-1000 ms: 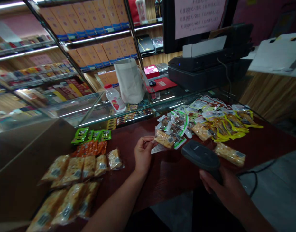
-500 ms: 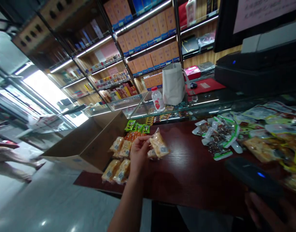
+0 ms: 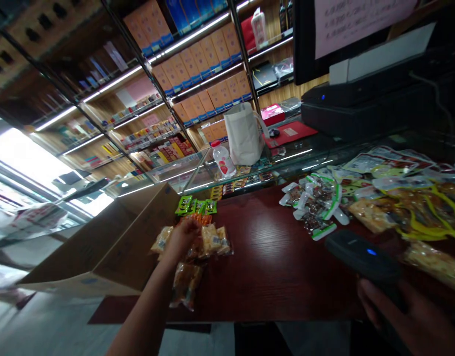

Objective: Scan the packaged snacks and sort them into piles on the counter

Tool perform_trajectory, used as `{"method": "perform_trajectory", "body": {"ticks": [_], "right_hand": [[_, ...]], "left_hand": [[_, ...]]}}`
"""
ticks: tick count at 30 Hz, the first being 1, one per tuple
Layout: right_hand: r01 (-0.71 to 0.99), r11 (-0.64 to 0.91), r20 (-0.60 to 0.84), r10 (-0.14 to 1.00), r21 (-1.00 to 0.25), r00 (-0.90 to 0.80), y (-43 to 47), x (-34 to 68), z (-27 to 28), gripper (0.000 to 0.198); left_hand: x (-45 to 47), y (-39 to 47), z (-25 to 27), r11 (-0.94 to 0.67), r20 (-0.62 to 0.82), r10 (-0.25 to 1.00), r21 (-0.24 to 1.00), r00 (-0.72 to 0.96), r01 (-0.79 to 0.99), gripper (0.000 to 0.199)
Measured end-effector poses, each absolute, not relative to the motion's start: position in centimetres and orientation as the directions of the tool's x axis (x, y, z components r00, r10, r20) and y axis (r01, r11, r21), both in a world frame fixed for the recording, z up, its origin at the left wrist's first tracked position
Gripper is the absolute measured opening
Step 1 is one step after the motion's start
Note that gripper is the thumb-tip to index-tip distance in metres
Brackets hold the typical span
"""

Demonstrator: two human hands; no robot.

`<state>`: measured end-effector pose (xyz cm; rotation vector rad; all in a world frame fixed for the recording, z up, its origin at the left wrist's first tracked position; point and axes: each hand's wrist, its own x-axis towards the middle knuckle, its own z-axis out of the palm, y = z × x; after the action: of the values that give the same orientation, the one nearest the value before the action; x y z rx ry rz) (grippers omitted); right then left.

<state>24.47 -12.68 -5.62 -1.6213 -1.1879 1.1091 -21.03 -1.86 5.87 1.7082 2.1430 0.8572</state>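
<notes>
My left hand is over a group of clear-wrapped snack packets at the left of the dark red counter. Its fingers are curled downward and closed; what they pinch is hidden. Light yellowish snack packets lie just right of the fingers. Another packet shows left of the hand, and more packets lie nearer the front edge. Green sachets and orange sachets are behind the hand. My right hand grips a black handheld scanner with a blue light, its head over the counter's right part.
An open cardboard box stands left of the packets. Bagged foods and small dark packets cover the right side. A strawberry bottle and white bag stand on the glass case behind the counter.
My left hand has moved left and back from the packet it held up. Two packets now lie on its right side. The scanner stays in my right hand; the whole view has shifted.
</notes>
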Motion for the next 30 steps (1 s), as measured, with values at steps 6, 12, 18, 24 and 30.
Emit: {"method": "perform_trajectory", "body": {"ticks": [6, 12, 18, 24, 30], "right_hand": [[0.250, -0.236, -0.207, 0.969, -0.939, 0.137, -12.5, 24.4, -5.0, 0.068], [-0.102, -0.158, -0.175, 0.968, -0.982, 0.182, -12.3, 23.3, -4.7, 0.053], [-0.291, -0.029, -0.141, 0.918, -0.956, 0.370, -12.8, 24.2, -3.0, 0.050], [-0.136, 0.042, -0.046, 0.810, -0.990, 0.585, -13.7, 30.3, -2.7, 0.046], [-0.096, -0.005, -0.072, 0.703, -0.995, 0.708, -13.8, 33.1, -3.3, 0.056]], "left_hand": [[-19.6, -2.9, 7.6, 0.178, 0.233, 0.954, 0.056, -0.186, 0.982, 0.037], [-14.0, -2.9, 8.9, -0.089, 0.472, 0.874, -0.074, 0.114, 0.993, 0.033], [-1.2, -1.9, 5.5, -0.595, 0.396, 0.772, 0.178, 0.497, 0.784, 0.027], [10.5, -2.6, 1.3, -0.691, 0.252, 0.712, 0.415, 0.655, 0.592, 0.025], [16.9, -2.6, -0.3, -0.613, 0.175, 0.761, 0.509, 0.625, 0.604, 0.035]]}}
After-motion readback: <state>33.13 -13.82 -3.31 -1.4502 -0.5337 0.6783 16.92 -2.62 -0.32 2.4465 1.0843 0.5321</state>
